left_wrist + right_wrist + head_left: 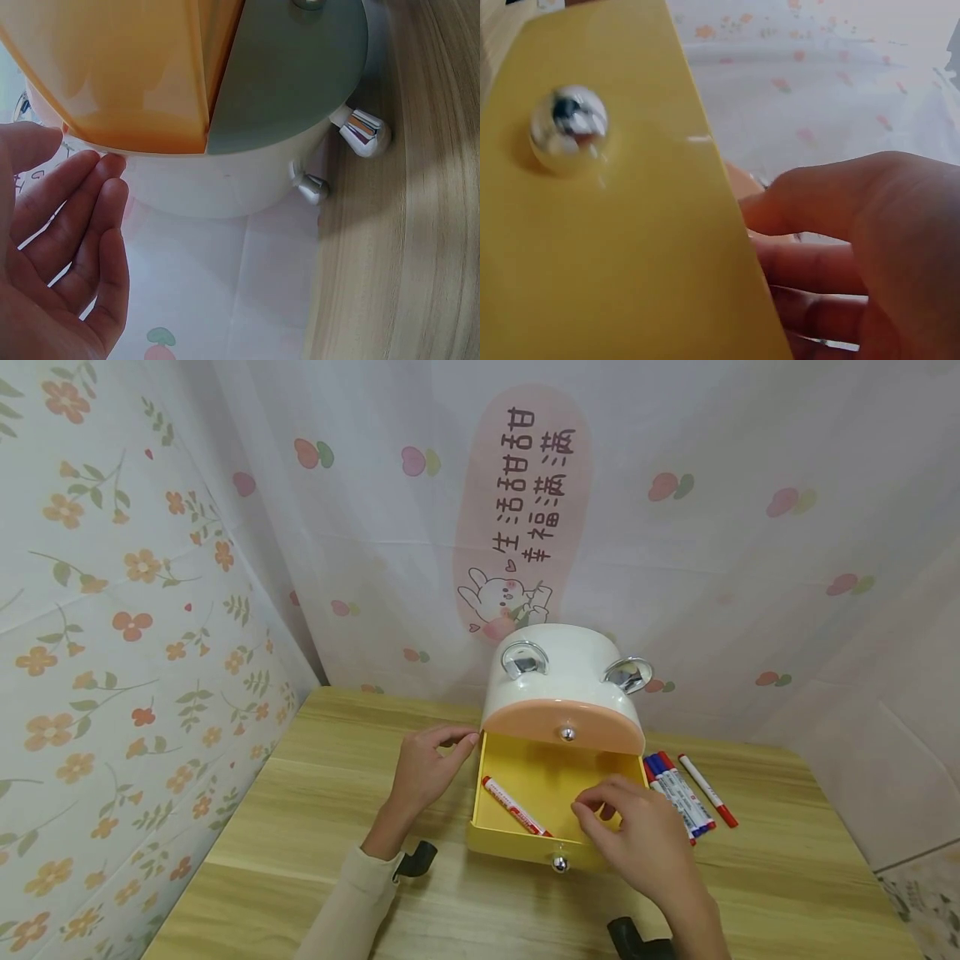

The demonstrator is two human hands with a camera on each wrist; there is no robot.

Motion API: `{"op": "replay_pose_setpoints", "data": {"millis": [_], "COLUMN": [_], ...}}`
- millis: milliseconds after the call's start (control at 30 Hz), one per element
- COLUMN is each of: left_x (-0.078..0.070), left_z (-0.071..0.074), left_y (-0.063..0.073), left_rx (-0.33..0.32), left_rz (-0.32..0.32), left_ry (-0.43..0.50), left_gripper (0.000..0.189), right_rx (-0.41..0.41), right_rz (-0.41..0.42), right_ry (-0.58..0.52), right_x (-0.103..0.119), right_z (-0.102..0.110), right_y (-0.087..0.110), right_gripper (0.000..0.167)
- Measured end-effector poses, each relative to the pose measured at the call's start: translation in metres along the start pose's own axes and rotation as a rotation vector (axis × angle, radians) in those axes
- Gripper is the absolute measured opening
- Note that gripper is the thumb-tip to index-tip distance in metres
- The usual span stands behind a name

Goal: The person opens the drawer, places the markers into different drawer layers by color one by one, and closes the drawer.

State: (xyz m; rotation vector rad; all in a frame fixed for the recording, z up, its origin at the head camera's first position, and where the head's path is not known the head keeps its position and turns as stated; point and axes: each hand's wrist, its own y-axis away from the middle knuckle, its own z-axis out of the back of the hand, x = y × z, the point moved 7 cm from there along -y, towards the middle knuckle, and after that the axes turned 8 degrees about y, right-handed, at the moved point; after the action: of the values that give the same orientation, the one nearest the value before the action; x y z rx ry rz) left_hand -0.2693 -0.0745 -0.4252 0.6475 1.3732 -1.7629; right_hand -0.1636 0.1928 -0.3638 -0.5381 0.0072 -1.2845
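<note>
“生活甜甜 幸福满满” on the pink curtain patch (524, 503)

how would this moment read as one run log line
drawer: open; red marker: in drawer; left hand: by box; right hand: over drawer; other markers: right of drawer

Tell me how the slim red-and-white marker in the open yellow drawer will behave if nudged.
The slim red-and-white marker would probably roll, since its barrel looks round. It looks like rigid plastic, so likely stiff and light. The raised sides of the glossy yellow drawer should contain it.
</note>
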Motion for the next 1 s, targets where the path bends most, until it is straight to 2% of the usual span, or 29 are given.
{"op": "replay_pose_setpoints", "data": {"millis": [133,200,333,467,633,800,1000], "left_x": [-0.001,-0.001,-0.001,-0.001,-0.001,-0.001,-0.001], "left_z": [0.000,0.000,0.000,0.000,0.000,0.000,0.000], "left_y": [0.000,0.000,0.000,0.000,0.000,0.000,0.000], "left_rx": [0.000,0.000,0.002,0.003,0.001,0.000,0.001], "left_rz": [-0.009,-0.011,-0.015,-0.014,-0.007,-0.001,-0.003], "left_ry": [0.000,0.001,0.004,0.000,-0.006,-0.007,0.004], "left_gripper": [0.010,0.011,0.010,0.011,0.011,0.011,0.010], "right_rx": [-0.186,-0.254,-0.309,-0.337,-0.344,-0.312,-0.244], "right_rz": [0.067,0.069,-0.048,-0.159,-0.233,-0.287,-0.350], "right_ry": [-0.031,-0.053,-0.100,-0.096,-0.042,-0.017,-0.026], "right_x": [-0.013,-0.024,-0.053,-0.082,-0.110,-0.133,-0.157], "right_z": [0.017,0.026,0.039,0.048,0.051,0.043,0.023], "right_y": [0.002,0.004,0.008,0.013,0.016,0.016,0.015], "right_gripper": [0.017,0.018,0.014,0.008,0.007,0.010,0.014]}}
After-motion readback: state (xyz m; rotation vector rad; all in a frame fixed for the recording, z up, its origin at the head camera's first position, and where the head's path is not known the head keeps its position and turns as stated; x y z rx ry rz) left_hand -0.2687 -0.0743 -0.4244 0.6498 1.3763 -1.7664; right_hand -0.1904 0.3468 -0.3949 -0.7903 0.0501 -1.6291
